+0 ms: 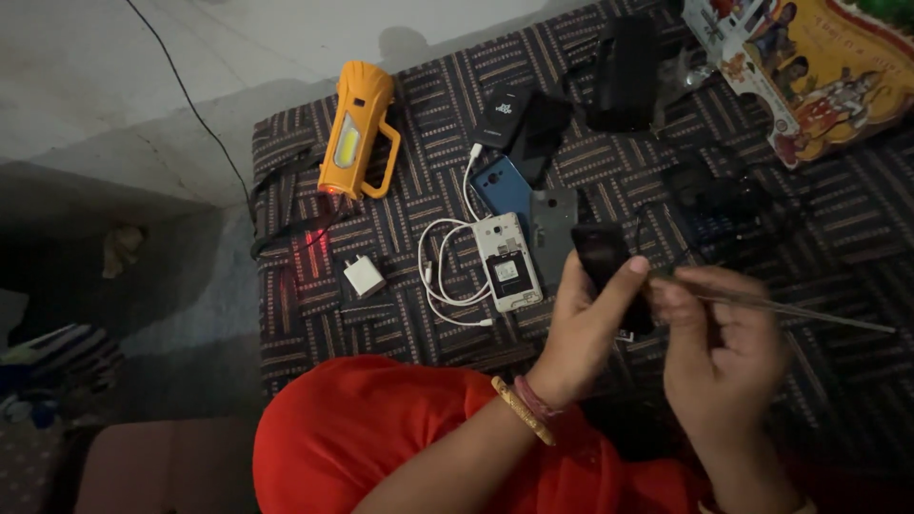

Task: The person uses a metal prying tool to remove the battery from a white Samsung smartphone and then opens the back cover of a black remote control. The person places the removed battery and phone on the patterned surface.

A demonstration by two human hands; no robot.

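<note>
Dim room, patterned dark cloth [400,247] spread over the floor. Left hand [581,328] wrapped tight around small black phone [602,262], held up just above the lap. Phone's long side running up and away, top leaning left. Right hand [719,352] pinching thin metal tool [790,309], lying sideways, its near end just beside the phone.

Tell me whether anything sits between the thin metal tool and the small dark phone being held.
Nothing visible does. The left hand holds the dark phone upright, and the right hand grips the thin metal tool right beside it, its near end at the phone's edge.
</note>
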